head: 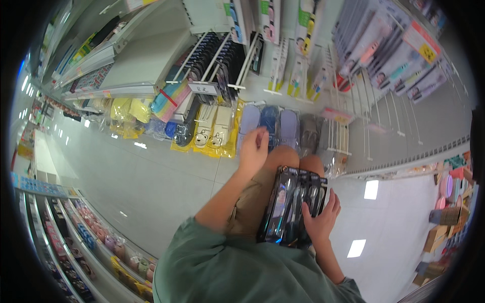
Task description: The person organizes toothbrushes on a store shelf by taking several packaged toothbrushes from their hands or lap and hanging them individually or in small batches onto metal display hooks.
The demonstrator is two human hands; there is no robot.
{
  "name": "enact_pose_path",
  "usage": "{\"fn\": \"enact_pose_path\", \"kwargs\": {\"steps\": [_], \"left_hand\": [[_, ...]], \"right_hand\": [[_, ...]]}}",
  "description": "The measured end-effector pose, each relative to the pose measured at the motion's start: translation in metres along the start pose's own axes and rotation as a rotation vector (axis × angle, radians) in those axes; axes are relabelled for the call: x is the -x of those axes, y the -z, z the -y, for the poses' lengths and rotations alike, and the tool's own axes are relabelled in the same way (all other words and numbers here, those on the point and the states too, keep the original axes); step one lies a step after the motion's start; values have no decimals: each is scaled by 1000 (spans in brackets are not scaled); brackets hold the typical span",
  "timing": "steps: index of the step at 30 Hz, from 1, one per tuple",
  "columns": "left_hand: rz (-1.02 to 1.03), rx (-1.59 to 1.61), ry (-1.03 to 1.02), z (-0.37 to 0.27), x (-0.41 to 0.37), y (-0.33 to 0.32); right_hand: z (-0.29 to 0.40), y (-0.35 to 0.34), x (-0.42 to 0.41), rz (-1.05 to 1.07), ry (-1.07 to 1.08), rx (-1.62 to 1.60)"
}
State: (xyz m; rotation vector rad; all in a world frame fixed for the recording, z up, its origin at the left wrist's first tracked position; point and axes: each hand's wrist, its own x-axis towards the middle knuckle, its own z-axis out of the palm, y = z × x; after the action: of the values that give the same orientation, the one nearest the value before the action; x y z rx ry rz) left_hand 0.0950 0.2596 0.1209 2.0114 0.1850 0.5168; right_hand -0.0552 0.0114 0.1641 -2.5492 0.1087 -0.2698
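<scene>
Across my lap lies a stack of black carded packs [290, 204], each with a slim long-handled item behind clear plastic. My right hand [322, 221] is at the right edge of the stack, thumb over the packs and fingers spread beside them. In front of my knees, my left hand [254, 149] is raised with loosely bent fingers, blurred. Nothing shows in it, though its palm is partly hidden. Beyond it, bagged lilac slippers [250, 118] and blue slippers [269, 117] lie in a row on the bottom level.
Similar black packs [202, 55] hang on white hooks above a price sign [204, 88]. Colourful carded packs [312, 22] hang further right, near bare hooks [379, 113]. Bagged bear-face slippers [218, 127] lie left of the lilac ones. Another stocked shelf [102, 242] runs along the lower left.
</scene>
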Motion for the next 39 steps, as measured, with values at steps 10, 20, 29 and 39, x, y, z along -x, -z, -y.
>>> {"fn": "enact_pose_path", "kwargs": {"steps": [10, 20, 29, 39], "left_hand": [[320, -249, 76, -71, 162, 68], [279, -211, 124, -65, 176, 54], [305, -296, 15, -42, 171, 48], [572, -147, 220, -57, 145, 56]], "right_hand": [[-7, -16, 26, 63, -113, -280], [-19, -15, 37, -21, -121, -293], [-14, -5, 30, -141, -73, -303], [-10, -13, 16, 18, -86, -313]]}}
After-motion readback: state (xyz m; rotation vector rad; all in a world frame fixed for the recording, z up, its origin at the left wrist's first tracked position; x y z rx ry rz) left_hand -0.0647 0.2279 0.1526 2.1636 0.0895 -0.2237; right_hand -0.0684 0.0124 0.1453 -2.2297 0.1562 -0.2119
